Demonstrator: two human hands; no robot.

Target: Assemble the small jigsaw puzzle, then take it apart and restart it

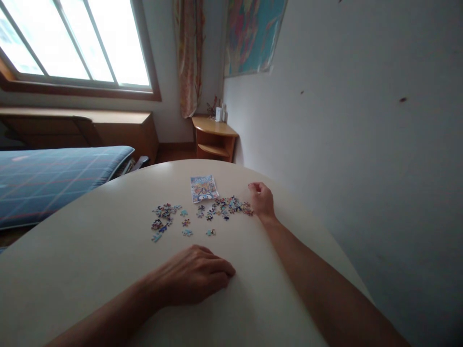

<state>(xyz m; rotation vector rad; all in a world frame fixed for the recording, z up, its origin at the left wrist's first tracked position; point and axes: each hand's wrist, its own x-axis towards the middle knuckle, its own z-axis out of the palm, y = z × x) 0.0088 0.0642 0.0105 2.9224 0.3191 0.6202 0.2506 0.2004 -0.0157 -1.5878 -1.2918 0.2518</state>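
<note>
Beside the right-hand pile of jigsaw pieces (226,206) is my right hand (263,198), its fingers closed in a pinch. Whatever those fingers may hold is too small to make out. My left hand (202,275) rests palm down near the front, fingers curled together, with nothing visible in them. A second heap of jigsaw pieces (165,212) lies to the left. Between the two heaps are a few separate pieces, including a light blue piece (187,233) and another piece (211,232). Behind them lies a small printed picture sheet (203,188), coloured blue and orange.
The round-edged white table (90,250) stands close to the wall (343,144) on my right. Beyond its left edge is a plaid blue mattress (65,178). A wooden corner shelf (213,126) stands behind, near the curtain (190,58).
</note>
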